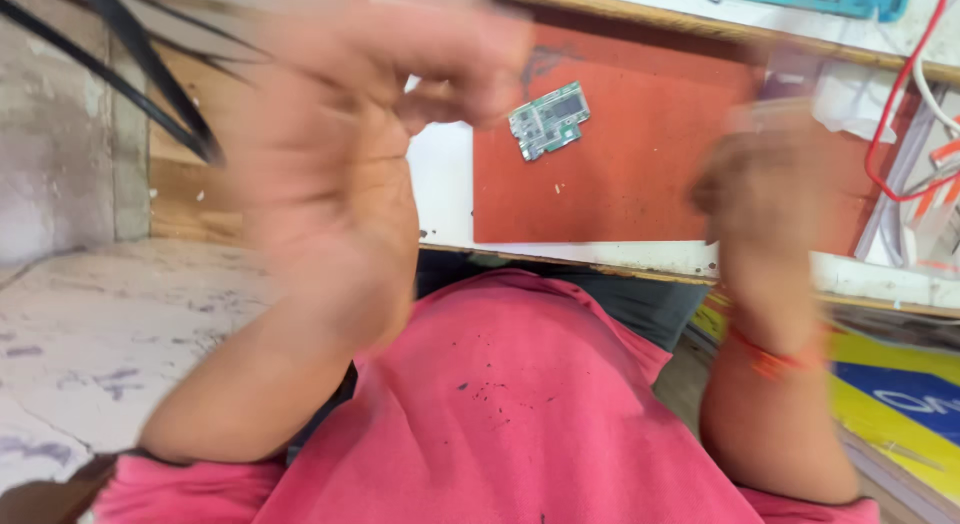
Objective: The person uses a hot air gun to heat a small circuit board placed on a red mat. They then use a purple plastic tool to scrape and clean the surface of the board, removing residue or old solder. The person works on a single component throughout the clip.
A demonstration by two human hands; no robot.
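Left hand: the left hand (340, 134) is hovering raised close to the camera, above the near edge of the white bench (440, 194), heavily blurred. Its fingers (470, 94) are curling inward near the top of the view, but whether they are pinching anything cannot be told.
Right hand: the right hand (765, 179) is hanging over the right part of the red mat (640, 154), also blurred. It is looking loosely closed, with a pale, unclear shape just above it (possibly something held, but the blur is hiding it), so its grip cannot be told.
Wrist: an orange-red thread band (775, 359) is circling the right forearm.
Circuit board: 1 small green circuit board (549, 120) is lying flat and slightly tilted on the red mat, between the 2 hands, just right of the left fingers and well apart from the right hand. Neither hand is touching it.
Mat: the red mat is lying on the white bench, its near edge running parallel to the bench front.
Surroundings: red wires (905, 94) are looping at the right edge, black cables (150, 74) are crossing the upper left, and the person's pink shirt (520, 414) is filling the lower centre.
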